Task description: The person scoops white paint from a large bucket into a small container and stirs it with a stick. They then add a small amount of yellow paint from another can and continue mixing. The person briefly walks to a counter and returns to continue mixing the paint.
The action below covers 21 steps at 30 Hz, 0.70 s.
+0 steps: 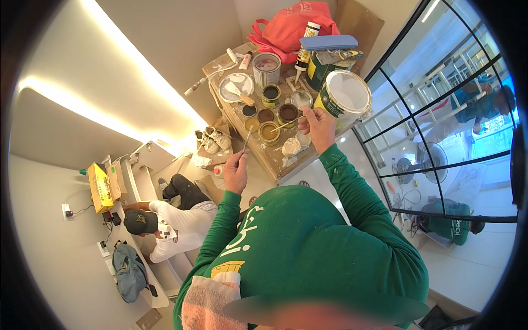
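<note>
My right hand (318, 129) pinches a thin wooden stick (287, 124). Its far end reaches the small tin of ochre paint (269, 133). In my left hand (236, 171), closed, is a slim grey stick-like tool (247, 139), its exact kind unclear. That tool's tip is over a smaller ochre pot (251, 125), whether touching I cannot tell. Around them stand a dark brown tin (287, 113), a reddish-brown tin (265, 115), a black tin (270, 95) and a small dark pot (249, 110). A crumpled whitish lump (291, 146) lies by my right hand.
The wooden worktop (280, 168) also carries a large white paint bucket (346, 92), a grey can (267, 67), a sealant tube (306, 49), a paint roller (212, 77) and a red bag (294, 27). A co-worker (181, 225) sits low on the left. Black-framed glass (418, 115) stands right.
</note>
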Motion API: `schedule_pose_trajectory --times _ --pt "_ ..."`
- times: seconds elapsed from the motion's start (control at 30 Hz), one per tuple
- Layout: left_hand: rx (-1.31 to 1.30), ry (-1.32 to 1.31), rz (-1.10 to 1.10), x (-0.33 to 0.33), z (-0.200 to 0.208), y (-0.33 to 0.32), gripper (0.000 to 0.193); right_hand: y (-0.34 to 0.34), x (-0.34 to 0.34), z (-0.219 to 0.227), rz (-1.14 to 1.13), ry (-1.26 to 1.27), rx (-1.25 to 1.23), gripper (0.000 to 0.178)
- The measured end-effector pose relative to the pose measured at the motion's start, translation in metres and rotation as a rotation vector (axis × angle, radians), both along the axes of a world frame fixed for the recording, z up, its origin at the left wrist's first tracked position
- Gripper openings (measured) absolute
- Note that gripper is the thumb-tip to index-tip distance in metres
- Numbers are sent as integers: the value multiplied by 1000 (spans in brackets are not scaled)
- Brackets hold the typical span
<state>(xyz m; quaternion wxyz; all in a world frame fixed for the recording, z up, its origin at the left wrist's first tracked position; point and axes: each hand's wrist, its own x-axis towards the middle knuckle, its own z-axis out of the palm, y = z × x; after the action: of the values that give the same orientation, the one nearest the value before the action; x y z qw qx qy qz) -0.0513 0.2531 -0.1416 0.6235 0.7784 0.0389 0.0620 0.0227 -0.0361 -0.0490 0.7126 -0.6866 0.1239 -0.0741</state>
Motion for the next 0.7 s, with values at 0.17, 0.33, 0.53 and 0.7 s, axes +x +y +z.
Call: schedule_pose_trajectory --times 0.17,0.33,0.53,0.7 --pt "-24 -19 12 -1 1 -2 27 1 0 4 1 -1 19 34" --pt "12 -18 15 -1 7 -3 26 1 0 5 -16 -11 1 35" --pt "6 -49 22 0 6 -5 26 1 2 5 -21 -17 2 36" --pt "11 43 19 1 9 -4 27 0 3 9 -23 -20 -10 35"
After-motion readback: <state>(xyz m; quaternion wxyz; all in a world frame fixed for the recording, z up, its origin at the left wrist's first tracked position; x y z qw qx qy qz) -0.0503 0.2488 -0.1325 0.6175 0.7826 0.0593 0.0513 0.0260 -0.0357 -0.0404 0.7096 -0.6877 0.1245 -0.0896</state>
